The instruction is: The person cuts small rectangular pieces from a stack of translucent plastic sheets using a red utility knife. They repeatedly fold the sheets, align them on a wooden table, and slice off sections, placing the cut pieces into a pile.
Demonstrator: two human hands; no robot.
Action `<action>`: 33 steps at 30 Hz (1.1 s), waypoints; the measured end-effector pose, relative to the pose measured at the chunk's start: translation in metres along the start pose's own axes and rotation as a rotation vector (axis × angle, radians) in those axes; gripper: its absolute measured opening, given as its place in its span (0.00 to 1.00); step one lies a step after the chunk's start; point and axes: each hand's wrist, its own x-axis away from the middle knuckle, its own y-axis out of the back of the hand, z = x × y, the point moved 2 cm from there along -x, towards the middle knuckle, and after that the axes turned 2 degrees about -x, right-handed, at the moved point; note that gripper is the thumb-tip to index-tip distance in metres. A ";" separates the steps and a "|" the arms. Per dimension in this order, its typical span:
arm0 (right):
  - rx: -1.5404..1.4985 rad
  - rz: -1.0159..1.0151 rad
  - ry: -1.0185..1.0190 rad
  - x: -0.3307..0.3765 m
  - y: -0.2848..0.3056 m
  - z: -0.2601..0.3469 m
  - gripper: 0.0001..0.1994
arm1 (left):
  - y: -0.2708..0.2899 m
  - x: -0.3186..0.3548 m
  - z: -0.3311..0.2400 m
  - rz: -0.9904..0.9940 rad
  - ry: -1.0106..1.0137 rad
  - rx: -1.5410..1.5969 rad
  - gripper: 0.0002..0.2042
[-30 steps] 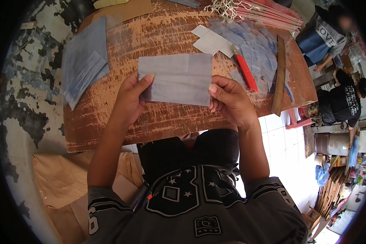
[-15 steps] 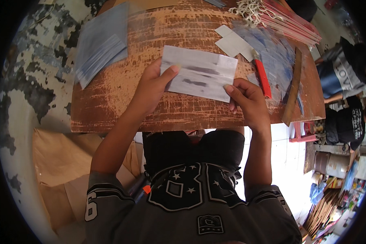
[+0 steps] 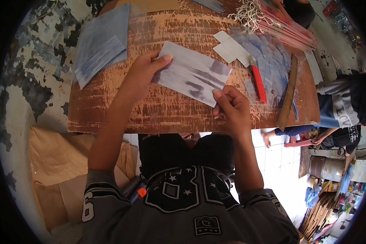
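Observation:
My left hand pinches the upper left end of a pale rectangular sheet with dark smudges on its face, thumb on top. At the sheet's lower right corner, my right hand grips with its thumb above and curled fingers below. The sheet is tilted, its right end lower, above the worn brown tabletop. A red cutter knife lies to the right of it. Behind the knife are white card pieces on loose bluish clear plastic sheets.
A stack of clear plastic sheets lies at the left. A curved wooden strip rests near the table's right edge. Red rods with white cords fill the far right corner. Brown paper stands at lower left. Another person is at right.
The sheet has turned clockwise and shifted slightly left, with its right end dropping. My right hand has moved left and down with it. The person at right has shifted, a foot now showing.

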 end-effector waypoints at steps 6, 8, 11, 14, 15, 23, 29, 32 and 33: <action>0.001 0.041 -0.089 0.001 -0.016 -0.018 0.09 | 0.018 -0.041 0.002 0.068 0.058 -0.436 0.17; -0.017 0.060 -0.115 0.001 -0.021 -0.018 0.10 | 0.021 -0.051 0.008 0.111 0.004 -0.527 0.17; 0.027 0.127 -0.209 0.002 -0.014 -0.014 0.09 | 0.016 -0.054 0.016 0.141 -0.130 -0.482 0.19; 0.182 0.100 -0.185 0.001 0.008 -0.002 0.08 | 0.018 -0.051 0.020 0.119 -0.093 -0.465 0.19; 0.367 0.017 -0.063 -0.007 0.027 0.002 0.07 | 0.022 -0.052 0.022 0.120 -0.147 -0.506 0.19; 1.451 -0.351 0.432 -0.041 0.102 0.046 0.16 | 0.023 -0.048 0.034 0.181 -0.396 -0.859 0.18; 1.448 -0.336 0.323 -0.051 0.102 0.040 0.16 | 0.025 -0.048 0.040 0.146 -0.421 -0.941 0.16; 1.356 -0.406 0.452 -0.043 0.097 0.044 0.15 | 0.027 -0.049 0.045 0.126 -0.462 -0.946 0.16; 1.316 -0.399 0.468 -0.041 0.103 0.042 0.15 | 0.027 -0.048 0.046 0.113 -0.483 -0.949 0.16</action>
